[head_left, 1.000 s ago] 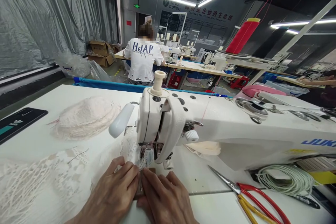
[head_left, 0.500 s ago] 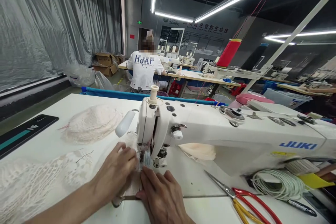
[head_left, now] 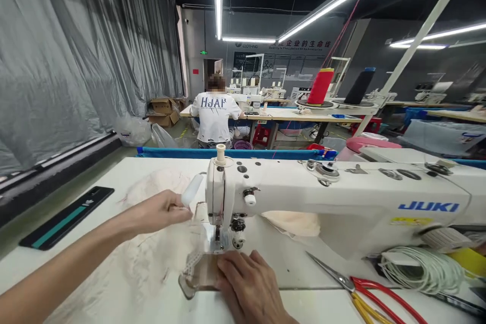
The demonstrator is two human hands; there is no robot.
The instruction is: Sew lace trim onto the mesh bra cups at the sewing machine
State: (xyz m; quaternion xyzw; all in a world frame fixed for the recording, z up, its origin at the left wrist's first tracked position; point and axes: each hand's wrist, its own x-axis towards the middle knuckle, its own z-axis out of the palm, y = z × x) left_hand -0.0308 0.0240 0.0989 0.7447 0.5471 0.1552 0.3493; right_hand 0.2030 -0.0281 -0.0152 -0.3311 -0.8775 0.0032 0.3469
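My left hand [head_left: 169,208] is raised beside the translucent white paddle [head_left: 193,190] at the sewing machine's head. Its fingers are pinched together on pale lace fabric [head_left: 176,248], which hangs down to the table. My right hand [head_left: 250,286] rests low in front of the presser foot [head_left: 217,239], fingers bent and close together, with the tips on the fabric; its thumb is hidden. The white sewing machine [head_left: 304,185] stretches to the right. A strip of lace trim [head_left: 193,262] lies left of the foot, over the metal plate.
Scissors with red and yellow handles [head_left: 355,286] lie right of my right hand. Beyond them is a coil of pale cord [head_left: 421,268]. A dark ruler-like panel [head_left: 68,217] lies at left. Peach fabric [head_left: 294,223] sits under the machine arm. A person [head_left: 216,116] sits ahead.
My left hand has moved from beside the presser foot up and left, drawing fabric along. My right hand stays by the foot. The camera view has tilted up slightly.
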